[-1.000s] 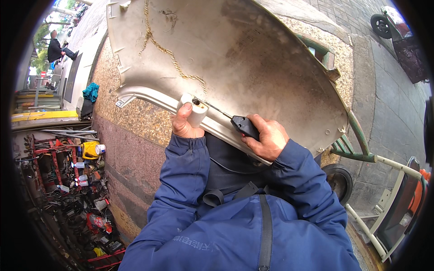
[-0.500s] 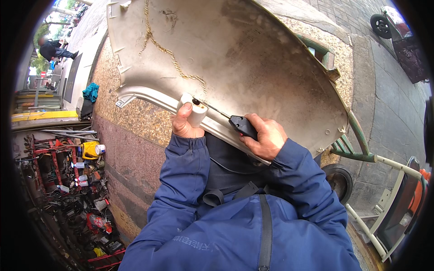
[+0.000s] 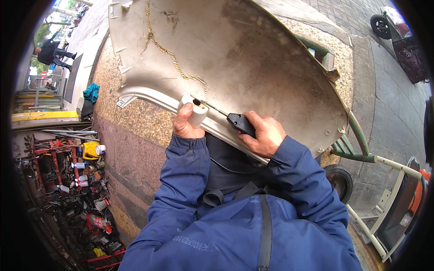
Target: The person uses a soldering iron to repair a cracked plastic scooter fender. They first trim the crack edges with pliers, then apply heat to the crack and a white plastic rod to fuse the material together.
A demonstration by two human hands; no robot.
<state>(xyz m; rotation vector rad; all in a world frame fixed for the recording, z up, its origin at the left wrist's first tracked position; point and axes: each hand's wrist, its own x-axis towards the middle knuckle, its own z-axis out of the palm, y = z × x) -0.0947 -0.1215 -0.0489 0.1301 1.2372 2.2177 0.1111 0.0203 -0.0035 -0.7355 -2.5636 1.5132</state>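
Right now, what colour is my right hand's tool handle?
The tool handle is mostly black, clearest in head view.

left grip (image 3: 189,125): clasped, thumb (image 3: 183,113) uppermost | right grip (image 3: 266,135): curled, back upward | forearms (image 3: 183,174): angled inward

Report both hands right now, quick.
Left hand: closed, holding the white block at the panel's near edge.
Right hand: closed, holding the black-handled tool, its thin metal tip at the block.
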